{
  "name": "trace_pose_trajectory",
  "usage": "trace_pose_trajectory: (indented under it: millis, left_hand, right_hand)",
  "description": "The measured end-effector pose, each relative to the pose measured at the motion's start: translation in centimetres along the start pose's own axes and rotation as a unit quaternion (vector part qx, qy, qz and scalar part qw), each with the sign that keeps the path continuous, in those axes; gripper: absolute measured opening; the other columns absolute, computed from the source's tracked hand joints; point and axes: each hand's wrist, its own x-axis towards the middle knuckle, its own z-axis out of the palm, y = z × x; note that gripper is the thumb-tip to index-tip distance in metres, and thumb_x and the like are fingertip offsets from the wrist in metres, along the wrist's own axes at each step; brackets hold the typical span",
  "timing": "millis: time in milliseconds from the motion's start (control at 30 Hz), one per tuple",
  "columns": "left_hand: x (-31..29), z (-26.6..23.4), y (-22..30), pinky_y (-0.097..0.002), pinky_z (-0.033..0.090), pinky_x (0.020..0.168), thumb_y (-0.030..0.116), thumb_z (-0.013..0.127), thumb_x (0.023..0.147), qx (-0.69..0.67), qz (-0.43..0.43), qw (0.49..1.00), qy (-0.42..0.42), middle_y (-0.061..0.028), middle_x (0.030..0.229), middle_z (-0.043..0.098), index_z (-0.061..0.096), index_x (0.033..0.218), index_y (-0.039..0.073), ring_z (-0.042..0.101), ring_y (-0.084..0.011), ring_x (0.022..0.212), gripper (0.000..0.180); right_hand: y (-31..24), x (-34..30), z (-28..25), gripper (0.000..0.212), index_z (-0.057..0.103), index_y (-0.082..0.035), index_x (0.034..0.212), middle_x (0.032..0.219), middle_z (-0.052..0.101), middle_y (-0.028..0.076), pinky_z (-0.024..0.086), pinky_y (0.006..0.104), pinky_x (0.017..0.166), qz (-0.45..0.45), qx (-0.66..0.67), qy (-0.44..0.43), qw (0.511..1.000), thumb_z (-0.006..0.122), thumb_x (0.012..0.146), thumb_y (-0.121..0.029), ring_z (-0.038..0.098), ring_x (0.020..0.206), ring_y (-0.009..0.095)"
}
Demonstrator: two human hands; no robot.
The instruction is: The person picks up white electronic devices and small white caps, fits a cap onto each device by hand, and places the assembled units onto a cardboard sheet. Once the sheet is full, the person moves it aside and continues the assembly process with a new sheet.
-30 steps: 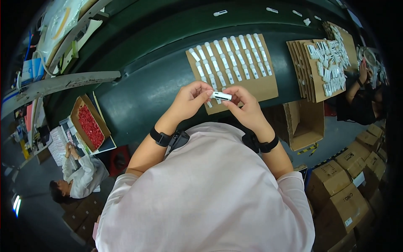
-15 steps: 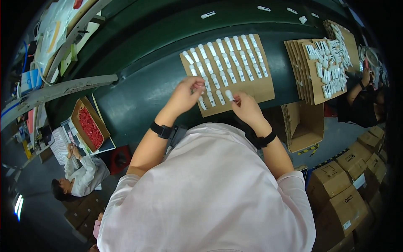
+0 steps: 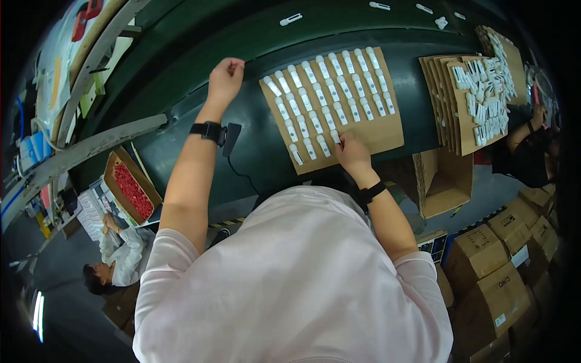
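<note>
White stick-shaped devices [image 3: 319, 94] with rounded ends and small dark windows lie in slanting rows on a flat cardboard sheet [image 3: 378, 134]. My right hand [image 3: 354, 154] is at the near row, thumb and fingers pinched on the lower end of one white stick-shaped device [image 3: 334, 135]; it lies at that row's right end. Away from the sheet, to its upper left, my left hand [image 3: 225, 83] is raised over the dark green work surface with its fingers curled closed. Whether anything is inside those fingers is hidden.
Loose white devices [image 3: 291, 20] lie along the far green strip. Stacked cardboard sheets [image 3: 445, 109] bearing more devices stand at right, above an open carton [image 3: 448, 187]. A box of red pieces [image 3: 130, 187] and a seated person [image 3: 124, 254] are at left; another person [image 3: 526, 142] is far right.
My left hand has moved from the sheet up and to the left. My right hand has lowered its white device into the near row. The whole view has shifted slightly.
</note>
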Motion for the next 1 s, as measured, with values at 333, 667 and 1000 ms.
trace_pose_trajectory:
  millis: [333, 667, 1000]
  left_hand:
    - [9.2, 5.3, -2.6, -0.0308, 0.052, 0.072, 0.013, 0.067, 0.082, 0.037, 0.036, 0.999, 0.009, -0.0113, 0.087, 0.066, 0.066, 0.095, 0.001, 0.065, -0.0208, 0.076, 0.018]
    - [14.3, 9.5, -4.9, -0.0357, 0.052, 0.073, 0.016, 0.07, 0.078, 0.203, 0.142, 0.968, 0.032, -0.013, 0.089, 0.065, 0.065, 0.096, 0.003, 0.063, -0.0285, 0.078, 0.023]
    - [0.7, 2.6, 4.6, -0.0222, 0.048, 0.076, -0.001, 0.063, 0.087, -0.176, -0.008, 0.975, -0.135, -0.0019, 0.094, 0.063, 0.06, 0.107, 0.0, 0.058, -0.0077, 0.083, 0.019]
  right_hand:
    - [-0.5, -1.4, -1.9, 0.022, 0.057, -0.007, 0.101, 0.087, 0.063, 0.012, 0.05, 0.0414, 0.068, 0.015, 0.039, 0.038, 0.998, 0.064, 0.085, -0.02, 0.062, 0.078, 0.031]
    - [-0.5, -4.6, -6.5, 0.017, 0.059, -0.004, 0.099, 0.083, 0.06, 0.012, 0.047, 0.0335, 0.059, 0.02, 0.093, 0.077, 0.992, 0.064, 0.083, -0.004, 0.058, 0.066, 0.025]
    - [-7.1, -1.1, -10.5, 0.024, 0.059, -0.003, 0.104, 0.092, 0.06, 0.012, 0.047, 0.0316, 0.065, -0.159, 0.2, 0.124, 0.959, 0.064, 0.08, -0.001, 0.058, 0.071, 0.024]
